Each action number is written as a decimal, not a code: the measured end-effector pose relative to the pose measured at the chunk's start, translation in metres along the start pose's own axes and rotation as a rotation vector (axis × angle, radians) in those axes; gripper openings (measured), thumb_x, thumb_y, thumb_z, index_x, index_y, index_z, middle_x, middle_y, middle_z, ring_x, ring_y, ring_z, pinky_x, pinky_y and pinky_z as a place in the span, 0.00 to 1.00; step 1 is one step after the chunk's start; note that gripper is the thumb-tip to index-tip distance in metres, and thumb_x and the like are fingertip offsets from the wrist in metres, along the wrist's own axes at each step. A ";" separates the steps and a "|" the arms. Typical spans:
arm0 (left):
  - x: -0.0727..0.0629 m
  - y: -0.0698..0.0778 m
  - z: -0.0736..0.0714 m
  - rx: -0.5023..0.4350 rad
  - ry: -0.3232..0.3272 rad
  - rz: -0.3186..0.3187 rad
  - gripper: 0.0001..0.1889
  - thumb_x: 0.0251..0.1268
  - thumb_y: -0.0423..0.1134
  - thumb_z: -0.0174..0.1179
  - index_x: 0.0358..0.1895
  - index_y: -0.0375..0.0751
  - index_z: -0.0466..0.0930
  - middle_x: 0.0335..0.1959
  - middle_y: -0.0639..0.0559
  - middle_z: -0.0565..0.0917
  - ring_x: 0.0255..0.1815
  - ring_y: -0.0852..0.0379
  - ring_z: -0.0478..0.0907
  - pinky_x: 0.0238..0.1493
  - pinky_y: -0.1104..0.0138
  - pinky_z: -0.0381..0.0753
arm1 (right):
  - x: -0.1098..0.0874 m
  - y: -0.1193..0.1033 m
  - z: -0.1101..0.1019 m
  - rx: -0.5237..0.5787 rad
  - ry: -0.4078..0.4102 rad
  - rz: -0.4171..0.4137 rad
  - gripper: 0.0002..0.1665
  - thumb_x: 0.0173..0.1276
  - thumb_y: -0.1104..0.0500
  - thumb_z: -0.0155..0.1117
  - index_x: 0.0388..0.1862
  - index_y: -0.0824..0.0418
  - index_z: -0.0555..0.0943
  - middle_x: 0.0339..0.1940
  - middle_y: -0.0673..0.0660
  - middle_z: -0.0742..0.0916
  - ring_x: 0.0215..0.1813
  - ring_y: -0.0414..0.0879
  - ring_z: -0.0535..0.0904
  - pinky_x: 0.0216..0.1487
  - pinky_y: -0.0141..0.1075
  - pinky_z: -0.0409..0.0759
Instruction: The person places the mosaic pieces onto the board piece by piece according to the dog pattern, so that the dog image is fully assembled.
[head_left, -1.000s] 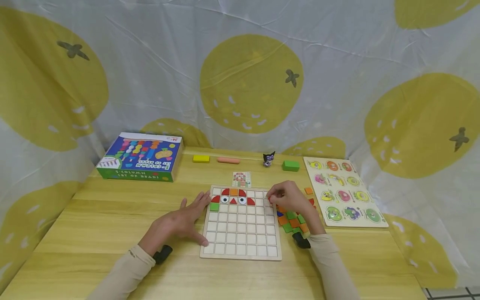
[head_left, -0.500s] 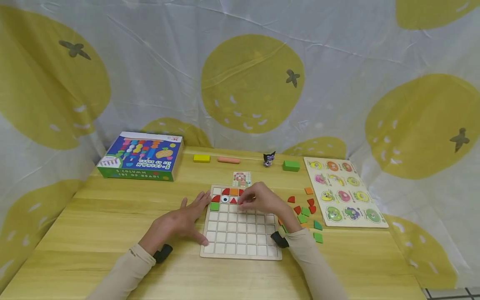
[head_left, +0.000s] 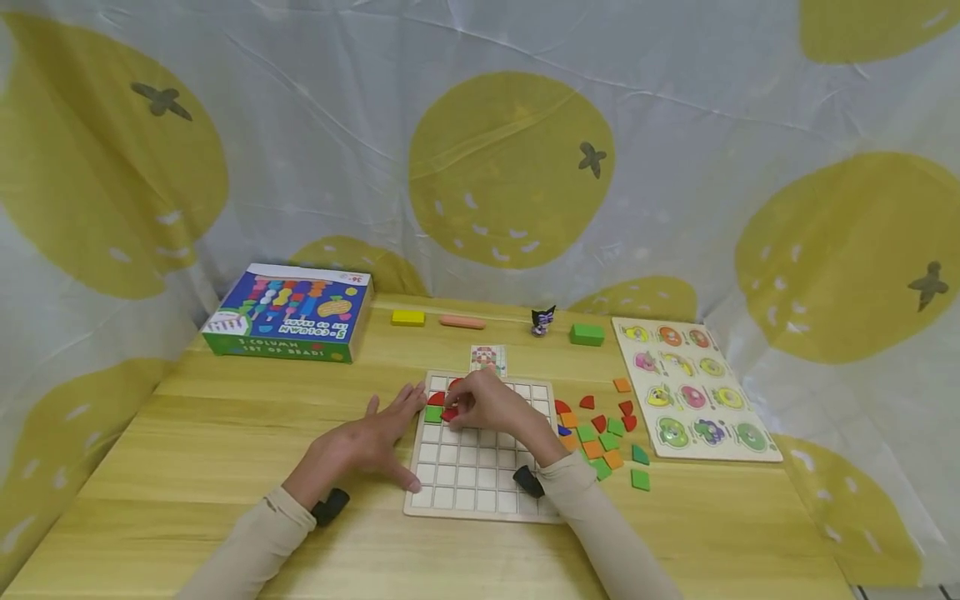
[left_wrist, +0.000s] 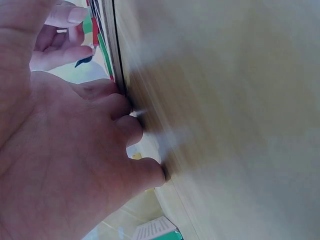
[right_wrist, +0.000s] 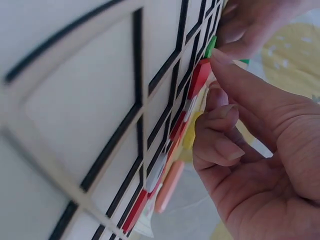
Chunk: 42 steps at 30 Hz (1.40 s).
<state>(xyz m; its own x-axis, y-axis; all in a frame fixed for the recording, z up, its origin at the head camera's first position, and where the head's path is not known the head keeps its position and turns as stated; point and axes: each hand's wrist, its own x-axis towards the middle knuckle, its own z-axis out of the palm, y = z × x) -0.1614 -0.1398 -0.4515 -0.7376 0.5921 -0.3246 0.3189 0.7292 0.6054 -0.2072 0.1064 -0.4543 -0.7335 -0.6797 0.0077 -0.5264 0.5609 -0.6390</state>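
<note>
A cream wooden grid board [head_left: 486,502] lies on the table. Spread along its left edge, my left hand [head_left: 362,442] has its thumb near the lower corner and its fingertips at the upper corner. My right hand [head_left: 495,408] reaches over the upper part of the board and pinches a small red tile [right_wrist: 201,77] between thumb and fingers. That tile is at the second-column cell just right of a green square tile [head_left: 433,414] set in the grid. A red quarter-circle tile [head_left: 437,399] sits above the green one. My right hand hides most of the other set tiles.
Loose tiles, among them an orange square [head_left: 592,449], lie right of the board. A picture card [head_left: 487,358] is behind it. Further back are a bead-set box [head_left: 288,312], a yellow block [head_left: 408,317], a pink stick [head_left: 461,322], a figurine [head_left: 542,321], a green block [head_left: 587,335] and a fruit puzzle [head_left: 690,392].
My right hand has moved from the loose tiles at the board's right edge leftward across the grid with a red tile, to beside the green tile. My left hand stays at the left edge.
</note>
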 end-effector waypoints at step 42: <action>-0.001 0.001 0.001 -0.022 -0.003 -0.004 0.74 0.50 0.58 0.85 0.89 0.35 0.40 0.91 0.39 0.38 0.91 0.38 0.32 0.84 0.33 0.27 | -0.146 0.117 -0.083 0.145 0.342 0.258 0.12 0.68 0.66 0.79 0.49 0.65 0.92 0.40 0.55 0.93 0.38 0.45 0.86 0.40 0.33 0.87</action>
<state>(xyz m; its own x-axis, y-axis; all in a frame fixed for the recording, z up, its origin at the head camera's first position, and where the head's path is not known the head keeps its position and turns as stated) -0.1598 -0.1389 -0.4518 -0.7369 0.5905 -0.3291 0.3028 0.7235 0.6204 -0.1972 0.3104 -0.4667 -0.9456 -0.3173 0.0723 -0.2598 0.6025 -0.7546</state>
